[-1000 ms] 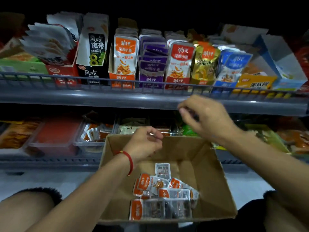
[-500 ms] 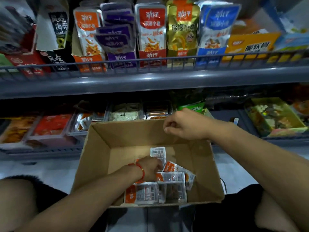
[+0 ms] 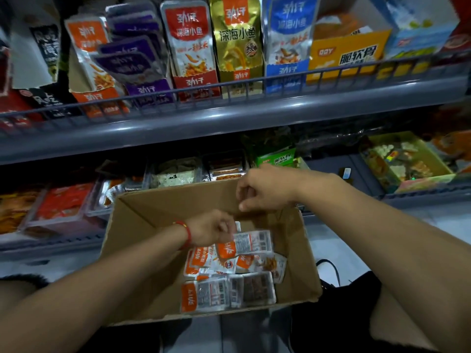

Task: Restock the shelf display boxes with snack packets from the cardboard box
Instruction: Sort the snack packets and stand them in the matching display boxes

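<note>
Now left hand [image 3: 212,229] higher, snack packet [image 3: 251,244] newly pinched.

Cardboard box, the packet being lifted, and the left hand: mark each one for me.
cardboard box [image 3: 295,250]: head view, bare inner right wall.
lifted packet [image 3: 251,243]: head view, silver printed back face.
left hand [image 3: 209,226]: head view, back of the hand, fingers pinching the packet's top edge.
</note>
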`<action>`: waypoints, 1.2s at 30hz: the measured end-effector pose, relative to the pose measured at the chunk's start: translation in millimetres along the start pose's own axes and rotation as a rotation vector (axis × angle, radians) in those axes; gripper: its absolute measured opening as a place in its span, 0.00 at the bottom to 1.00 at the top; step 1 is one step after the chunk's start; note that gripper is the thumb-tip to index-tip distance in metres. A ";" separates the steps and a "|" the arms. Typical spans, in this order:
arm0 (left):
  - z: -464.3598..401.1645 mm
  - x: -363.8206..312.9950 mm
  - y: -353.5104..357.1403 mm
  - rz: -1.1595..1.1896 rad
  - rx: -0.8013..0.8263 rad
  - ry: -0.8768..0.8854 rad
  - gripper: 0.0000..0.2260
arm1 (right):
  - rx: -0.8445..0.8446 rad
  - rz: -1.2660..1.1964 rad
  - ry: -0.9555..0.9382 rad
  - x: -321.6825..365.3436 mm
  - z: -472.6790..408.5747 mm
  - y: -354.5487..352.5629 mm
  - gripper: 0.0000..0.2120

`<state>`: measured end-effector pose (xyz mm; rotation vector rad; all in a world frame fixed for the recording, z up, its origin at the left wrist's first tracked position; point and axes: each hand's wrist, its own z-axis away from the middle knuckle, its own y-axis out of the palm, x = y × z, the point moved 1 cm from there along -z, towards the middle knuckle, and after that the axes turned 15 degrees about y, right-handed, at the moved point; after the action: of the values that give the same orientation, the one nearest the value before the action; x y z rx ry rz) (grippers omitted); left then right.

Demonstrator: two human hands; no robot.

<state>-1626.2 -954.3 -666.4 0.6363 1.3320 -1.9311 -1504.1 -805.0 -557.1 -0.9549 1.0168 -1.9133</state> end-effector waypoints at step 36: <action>164.7 -59.1 -118.6 1.200 -1.054 0.454 0.15 | -0.558 -0.877 -0.047 133.2 15.2 -104.8 0.01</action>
<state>-1681.2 -1065.4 -495.3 0.9726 1.4461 -0.0601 -1577.2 -882.7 -424.5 -2.0086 1.2547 -2.2909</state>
